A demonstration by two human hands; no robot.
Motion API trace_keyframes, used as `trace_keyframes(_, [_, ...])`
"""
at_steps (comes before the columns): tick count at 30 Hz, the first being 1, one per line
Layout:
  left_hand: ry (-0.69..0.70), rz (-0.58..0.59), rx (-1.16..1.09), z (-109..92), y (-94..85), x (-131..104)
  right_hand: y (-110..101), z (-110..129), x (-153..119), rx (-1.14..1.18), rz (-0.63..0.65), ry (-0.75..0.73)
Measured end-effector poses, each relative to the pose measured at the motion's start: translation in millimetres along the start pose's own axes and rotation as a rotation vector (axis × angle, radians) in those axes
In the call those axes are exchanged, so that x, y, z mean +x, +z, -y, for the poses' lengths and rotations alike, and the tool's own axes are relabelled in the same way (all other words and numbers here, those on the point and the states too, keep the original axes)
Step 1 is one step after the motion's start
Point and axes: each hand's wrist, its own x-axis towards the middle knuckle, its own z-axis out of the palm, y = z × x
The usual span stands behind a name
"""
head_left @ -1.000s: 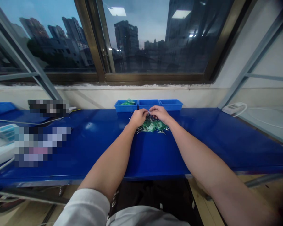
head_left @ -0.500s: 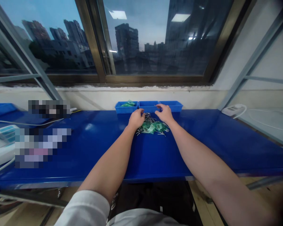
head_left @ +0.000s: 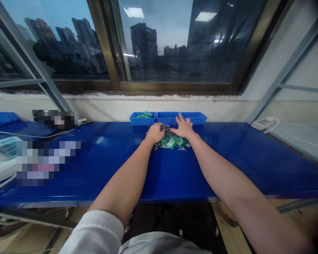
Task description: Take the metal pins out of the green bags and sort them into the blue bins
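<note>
A heap of thin metal pieces, which look like rivets or pins (head_left: 184,149), lies on the blue table with several small green plastic packets (head_left: 171,141) on its near side. My left hand (head_left: 154,133) rests at the left edge of the heap, fingers curled inward; whatever they pinch is too small to make out. On the opposite side, my right hand (head_left: 184,128) is open, its fingers spread over the back of the heap and in front of the middle blue bin (head_left: 167,121). Nothing shows between its fingers.
Behind the heap stand a left blue bin (head_left: 142,122) with green packets inside and a right blue bin (head_left: 196,120). A white device (head_left: 2,160) and blurred-out items are at the left. A power strip (head_left: 264,123) lies at the right, below the window.
My right hand has come down and slightly left from the bins onto the heap, and its fingers have spread. My left hand has shifted slightly right over the pile.
</note>
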Motion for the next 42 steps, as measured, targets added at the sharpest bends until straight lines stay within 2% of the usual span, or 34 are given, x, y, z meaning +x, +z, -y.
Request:
trace_keyframes(5, [-0.016, 0.026, 0.010, 0, 0.0, 0, -1, 1, 0, -0.035, 0.027, 0.052])
trace_keyframes(12, [-0.019, 0.045, 0.022, -1, 0.0, 0, -2, 1, 0, -0.004, 0.005, 0.219])
trace_keyframes(17, [-0.020, 0.051, 0.026, -4, -0.2, 1, 1, 1, 0, -0.008, -0.003, 0.252])
trace_keyframes(19, [-0.022, 0.048, 0.032, -4, -0.6, 1, 2, 1, 0, -0.001, -0.053, 0.244])
trace_keyframes(22, [-0.026, 0.043, 0.028, -3, -1.7, 0, 1, 1, -1, 0.034, -0.209, 0.206])
trace_keyframes(25, [-0.027, 0.030, 0.022, -3, -3.0, 0, -1, -2, -1, 0.104, -0.314, 0.109])
trace_keyframes(27, [-0.026, 0.027, 0.022, -3, -3.6, 0, -1, -4, 0, 0.178, -0.257, 0.001])
trace_keyframes(30, [-0.041, 0.053, 0.029, -2, -3.3, 0, 1, -7, 0, 0.241, -0.100, -0.112])
trace_keyframes(35, [-0.049, 0.119, 0.033, 1, 0.2, 2, 6, -9, 1, 0.198, 0.032, -0.091])
trace_keyframes(42, [-0.028, 0.090, 0.032, -1, -0.8, 2, 9, -8, 2, 0.153, 0.060, -0.055])
